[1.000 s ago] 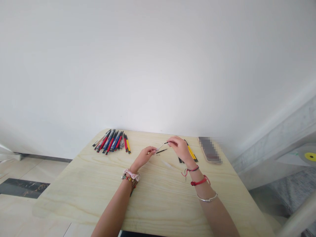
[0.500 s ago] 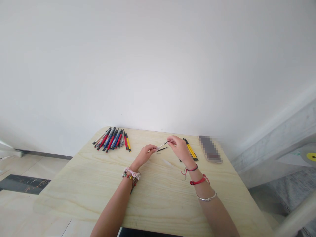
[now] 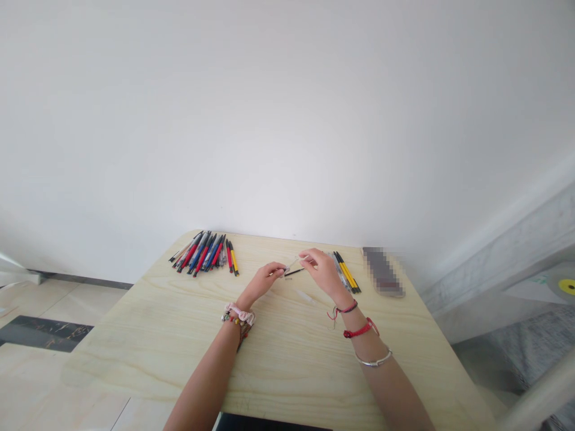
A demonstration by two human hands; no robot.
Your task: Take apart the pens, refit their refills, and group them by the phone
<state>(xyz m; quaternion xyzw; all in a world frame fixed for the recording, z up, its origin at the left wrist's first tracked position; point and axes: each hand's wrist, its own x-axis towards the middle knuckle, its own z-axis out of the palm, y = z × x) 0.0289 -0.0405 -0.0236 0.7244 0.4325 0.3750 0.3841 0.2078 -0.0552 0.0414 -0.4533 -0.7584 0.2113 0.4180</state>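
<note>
- Wood-grain table [image 3: 278,365] beneath.
- My left hand [image 3: 262,284] and right hand [image 3: 322,273] pinch a clear pen tube [image 3: 292,263] at twelve o'clock.
- Its dark end no longer shows, perhaps covered.

Soft diffuse light, faint shadows

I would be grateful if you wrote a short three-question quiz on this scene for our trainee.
1. Multiple choice: what shows between the fingertips of the left hand and the right hand?
A) a slim see-through piece
B) a yellow pen
C) a red bracelet

2. True or false: the large pen cluster lies on the right-hand side of the table.

3. Fill the gap: the slim rod near the left hand's fingertips is ____ in colour.

Key: 1. A. 2. False; it lies on the left-hand side. 3. Black.
</note>
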